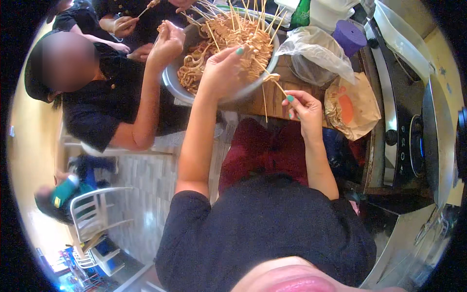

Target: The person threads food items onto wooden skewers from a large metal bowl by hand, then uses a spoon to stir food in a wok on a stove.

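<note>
A large grey basin (170, 78) holds several bamboo skewers threaded with folded strips of meat (231, 31), which look like intestines. Loose strips (190, 71) lie at its left side. My right hand (304, 106), right of the basin, pinches the lower end of a bamboo skewer (280, 87) carrying a small folded piece (271, 77). That skewer slants up and left towards my left hand (224, 71), which is over the basin. The left fingertips are blurred against the meat, so what they hold is unclear. Another skewer (265, 104) sticks out past the table edge.
A co-worker's raised hand (169, 38) is left of the basin; another person's hand (126, 25) holds a skewer. A plastic bag (313, 53), purple container (349, 36), green bottle (301, 14) and paper bag (359, 106) stand rightward. The gas stove (397, 146) shows a blue flame.
</note>
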`<action>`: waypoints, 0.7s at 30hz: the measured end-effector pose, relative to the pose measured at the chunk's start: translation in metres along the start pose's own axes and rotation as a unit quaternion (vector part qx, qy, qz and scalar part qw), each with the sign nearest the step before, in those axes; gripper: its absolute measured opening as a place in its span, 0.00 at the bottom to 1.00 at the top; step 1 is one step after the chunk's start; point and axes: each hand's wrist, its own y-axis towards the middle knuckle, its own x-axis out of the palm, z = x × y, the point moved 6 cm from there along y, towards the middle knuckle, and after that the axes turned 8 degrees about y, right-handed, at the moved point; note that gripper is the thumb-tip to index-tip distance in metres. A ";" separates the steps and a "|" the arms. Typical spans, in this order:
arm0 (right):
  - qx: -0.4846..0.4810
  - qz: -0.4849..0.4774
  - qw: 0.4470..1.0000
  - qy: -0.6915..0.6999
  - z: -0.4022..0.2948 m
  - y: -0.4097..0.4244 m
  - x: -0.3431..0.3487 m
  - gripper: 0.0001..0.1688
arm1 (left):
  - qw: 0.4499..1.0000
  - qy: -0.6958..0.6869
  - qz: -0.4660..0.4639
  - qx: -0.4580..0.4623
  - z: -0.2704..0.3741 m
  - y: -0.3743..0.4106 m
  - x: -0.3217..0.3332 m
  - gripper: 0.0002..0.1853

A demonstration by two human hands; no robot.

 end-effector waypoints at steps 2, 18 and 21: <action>-0.036 0.029 0.996 -0.072 -0.013 0.002 -0.007 0.08 | 0.994 0.043 -0.046 0.088 0.004 0.004 0.003 0.17; -0.097 0.020 0.983 -0.152 -0.018 0.005 -0.012 0.08 | 0.989 0.084 0.081 0.096 0.018 -0.004 -0.010 0.09; -0.117 0.029 0.975 -0.187 -0.019 0.005 -0.015 0.08 | 0.984 0.103 0.088 0.112 0.020 -0.006 -0.008 0.08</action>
